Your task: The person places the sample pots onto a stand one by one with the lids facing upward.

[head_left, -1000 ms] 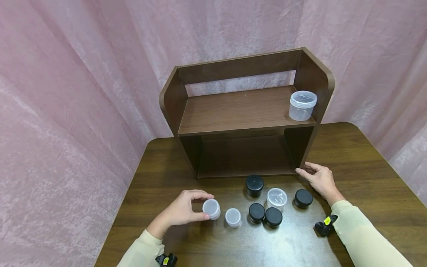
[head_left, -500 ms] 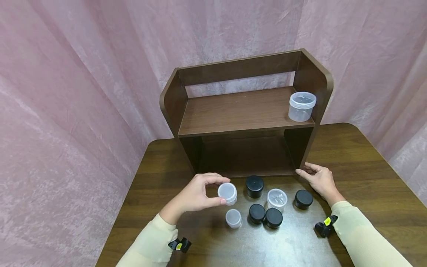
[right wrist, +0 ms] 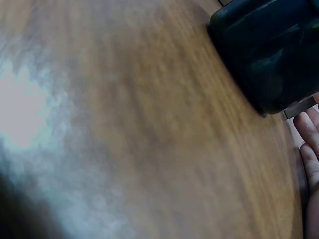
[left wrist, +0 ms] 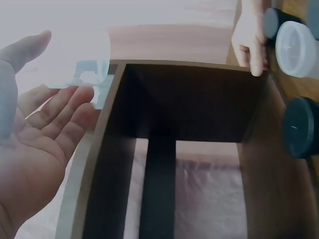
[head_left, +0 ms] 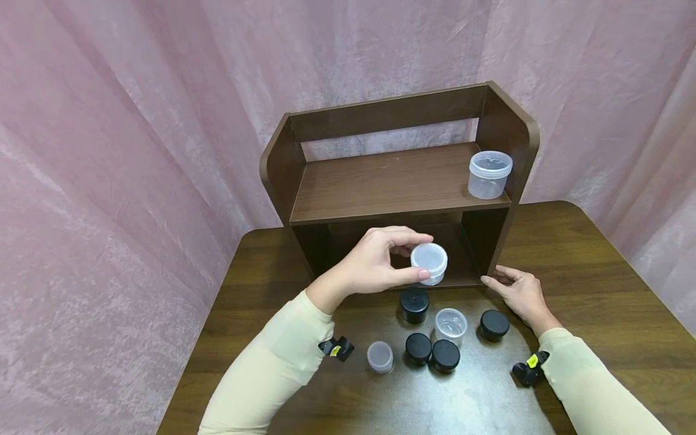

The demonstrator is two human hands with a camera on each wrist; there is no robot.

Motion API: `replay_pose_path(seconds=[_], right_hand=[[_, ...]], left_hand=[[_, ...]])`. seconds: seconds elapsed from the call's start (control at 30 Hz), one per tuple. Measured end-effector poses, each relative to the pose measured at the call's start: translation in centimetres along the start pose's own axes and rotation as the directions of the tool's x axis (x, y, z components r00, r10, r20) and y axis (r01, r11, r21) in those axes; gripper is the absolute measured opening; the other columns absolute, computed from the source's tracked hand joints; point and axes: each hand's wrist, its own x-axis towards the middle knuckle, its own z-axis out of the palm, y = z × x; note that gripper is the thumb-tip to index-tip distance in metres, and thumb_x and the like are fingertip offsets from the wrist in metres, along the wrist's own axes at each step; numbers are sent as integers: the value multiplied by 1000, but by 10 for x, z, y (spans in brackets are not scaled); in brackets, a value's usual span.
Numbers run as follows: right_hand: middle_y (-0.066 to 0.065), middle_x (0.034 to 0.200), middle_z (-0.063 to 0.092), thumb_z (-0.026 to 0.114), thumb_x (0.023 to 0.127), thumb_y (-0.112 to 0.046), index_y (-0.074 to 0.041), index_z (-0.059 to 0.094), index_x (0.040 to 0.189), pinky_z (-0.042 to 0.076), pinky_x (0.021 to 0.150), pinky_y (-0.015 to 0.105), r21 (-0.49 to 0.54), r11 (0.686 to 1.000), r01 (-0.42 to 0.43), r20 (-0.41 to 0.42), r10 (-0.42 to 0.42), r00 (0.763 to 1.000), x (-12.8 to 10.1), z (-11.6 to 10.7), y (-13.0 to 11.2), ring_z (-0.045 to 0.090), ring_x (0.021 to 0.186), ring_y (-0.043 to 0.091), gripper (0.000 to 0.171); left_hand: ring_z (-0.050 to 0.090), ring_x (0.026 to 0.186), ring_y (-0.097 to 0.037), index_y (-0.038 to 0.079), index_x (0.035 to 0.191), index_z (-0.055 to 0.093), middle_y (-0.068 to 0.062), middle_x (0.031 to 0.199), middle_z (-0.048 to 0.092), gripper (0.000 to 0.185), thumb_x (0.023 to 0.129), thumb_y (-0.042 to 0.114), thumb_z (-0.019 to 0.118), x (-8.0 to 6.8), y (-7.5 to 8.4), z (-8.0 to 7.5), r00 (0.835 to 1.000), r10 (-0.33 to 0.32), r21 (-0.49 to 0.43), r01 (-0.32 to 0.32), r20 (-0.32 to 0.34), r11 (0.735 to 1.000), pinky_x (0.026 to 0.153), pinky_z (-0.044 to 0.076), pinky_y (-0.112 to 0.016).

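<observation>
My left hand (head_left: 420, 258) pinches a small translucent lidded jar (head_left: 432, 256) between thumb and fingers, in the air in front of the lower opening of the brown wooden shelf (head_left: 391, 181). The left wrist view shows my palm (left wrist: 40, 149), the blurred jar (left wrist: 84, 64) and the dark shelf interior (left wrist: 189, 109). My right hand (head_left: 508, 283) rests with relaxed fingers against the shelf's lower right corner and holds nothing.
A larger clear jar (head_left: 489, 174) stands on the upper shelf at the right. Several jars sit on the table (head_left: 598, 290) before the shelf: black ones (head_left: 414, 304) (head_left: 495, 324) (head_left: 418, 348), a clear one (head_left: 451, 325) and a small translucent one (head_left: 379, 356). Pink curtains hang behind.
My left hand lifted the small translucent jar off the table and carried it up and to the right, toward the lower shelf opening. The right hand stayed put.
</observation>
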Motion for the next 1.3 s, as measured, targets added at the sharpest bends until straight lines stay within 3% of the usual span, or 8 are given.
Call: replay_pose_path(seconds=[0.2, 0.4, 0.6, 0.8, 1.03, 1.3], right_hand=[[20, 110, 68, 72, 84, -44, 4, 61, 124, 41, 69, 9, -3, 1000, 10, 2, -10, 1000, 1, -2, 0, 65, 99, 34, 63], [18, 111, 68, 72, 83, -45, 2, 62, 124, 41, 71, 10, -7, 1000, 11, -4, -11, 1000, 2, -1, 2, 64, 101, 33, 63], [18, 108, 69, 73, 84, -43, 2, 64, 122, 43, 71, 12, -16, 999, 39, -12, -39, 999, 2, -1, 2, 64, 100, 33, 60], [17, 105, 70, 73, 84, -43, 0, 65, 121, 43, 70, 13, -11, 999, 35, -17, -36, 999, 1, -1, 2, 64, 98, 31, 58], [14, 103, 71, 72, 83, -45, -2, 66, 120, 47, 71, 20, -28, 999, 23, -22, -24, 999, -1, 2, 3, 65, 96, 29, 57], [16, 104, 70, 73, 84, -43, 2, 64, 121, 43, 69, 10, -10, 999, 33, -20, -34, 999, -2, 3, 0, 65, 96, 30, 59]], left_hand=[[61, 87, -5, -1, 123, 62, -6, 107, 66, 50, 79, 15, 80, 42, 9, -1, 999, -31, -30, 31, 18, 999, 80, 52, -19], [64, 85, -7, 0, 125, 62, -4, 103, 66, 51, 81, 20, 78, 78, 10, -6, 996, -87, 29, 87, 4, 996, 79, 51, -18], [63, 85, -5, 3, 127, 61, -1, 102, 67, 53, 83, 28, 76, 104, 7, -6, 987, -157, 96, 154, 19, 983, 78, 50, -15], [62, 84, -4, 5, 127, 62, 2, 99, 68, 52, 84, 31, 75, 120, 3, -3, 985, -174, 132, 172, 10, 976, 75, 48, -13], [62, 81, -5, 7, 126, 63, 3, 93, 68, 50, 84, 32, 75, 128, -1, -3, 980, -196, 136, 197, -22, 971, 70, 48, -15], [62, 82, -7, 7, 126, 63, 1, 93, 68, 51, 84, 33, 75, 134, -10, -8, 968, -248, 111, 252, -46, 961, 66, 50, -18]])
